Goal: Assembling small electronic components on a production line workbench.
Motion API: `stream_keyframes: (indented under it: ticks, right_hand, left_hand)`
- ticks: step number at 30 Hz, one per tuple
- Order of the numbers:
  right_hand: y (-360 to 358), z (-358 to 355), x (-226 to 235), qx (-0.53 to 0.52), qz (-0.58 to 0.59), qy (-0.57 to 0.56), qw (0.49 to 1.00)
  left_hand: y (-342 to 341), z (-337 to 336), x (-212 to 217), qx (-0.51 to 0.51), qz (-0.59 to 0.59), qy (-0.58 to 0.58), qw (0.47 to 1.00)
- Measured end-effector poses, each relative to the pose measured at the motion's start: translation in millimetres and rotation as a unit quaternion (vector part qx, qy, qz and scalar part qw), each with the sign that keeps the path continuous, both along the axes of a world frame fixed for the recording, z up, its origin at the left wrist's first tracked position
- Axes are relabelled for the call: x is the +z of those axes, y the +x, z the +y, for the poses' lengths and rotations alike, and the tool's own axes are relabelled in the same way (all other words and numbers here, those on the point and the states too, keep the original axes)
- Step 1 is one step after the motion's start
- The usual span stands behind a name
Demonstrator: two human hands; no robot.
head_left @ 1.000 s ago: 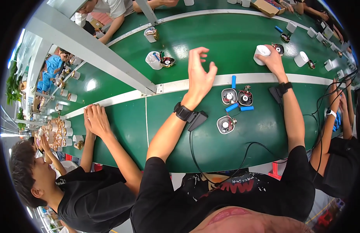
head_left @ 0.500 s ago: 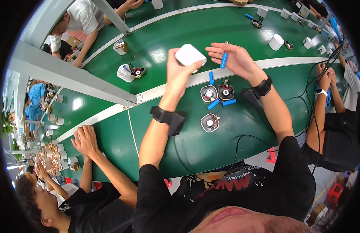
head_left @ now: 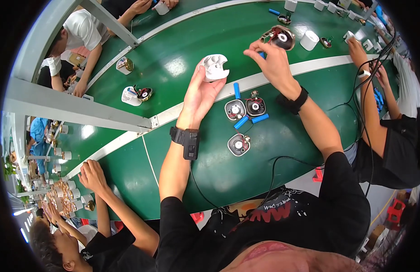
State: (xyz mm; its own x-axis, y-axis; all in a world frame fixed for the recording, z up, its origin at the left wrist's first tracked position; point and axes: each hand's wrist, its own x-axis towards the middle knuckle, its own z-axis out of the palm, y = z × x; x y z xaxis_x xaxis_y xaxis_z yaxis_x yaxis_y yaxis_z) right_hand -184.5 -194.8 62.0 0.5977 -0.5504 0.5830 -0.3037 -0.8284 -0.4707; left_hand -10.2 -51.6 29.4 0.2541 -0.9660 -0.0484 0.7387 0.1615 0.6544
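Housing (head_left: pixel 214 69): notched side facing right, long axis unclear.

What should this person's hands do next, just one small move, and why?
Perhaps bring the speaker unit toward the white housing: the right hand holds the unit, while the left hand holds the housing apart from it, hollows showing.

Extends the left forearm (head_left: pixel 177 170) forward and slightly inward, with the wrist (head_left: pixel 188 119) nearly straight. Holds the left hand (head_left: pixel 197 100) palm up, with fingers (head_left: pixel 213 89) bent to the right in a grip and thumb (head_left: pixel 200 75) raised opposite. Slants the right forearm (head_left: pixel 321 124) inward. Shows the back of the right hand (head_left: pixel 275 65), farther forward than the left, thumb side leftward; seems to curl some fingers underneath, largely out of sight.
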Motion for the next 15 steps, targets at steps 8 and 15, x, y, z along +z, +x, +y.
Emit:
stream_keyframes:
  ticks: [8,15]
  right_hand:
    - [-9,-27,10,0.139,-0.106,0.484,0.857]
    - [-3,8,32,0.219,-0.216,0.527,0.792]
  left_hand:
    - [4,-3,-3,-0.091,0.009,0.045,0.995]
    - [-1,-1,5,-0.091,0.079,0.029,0.992]
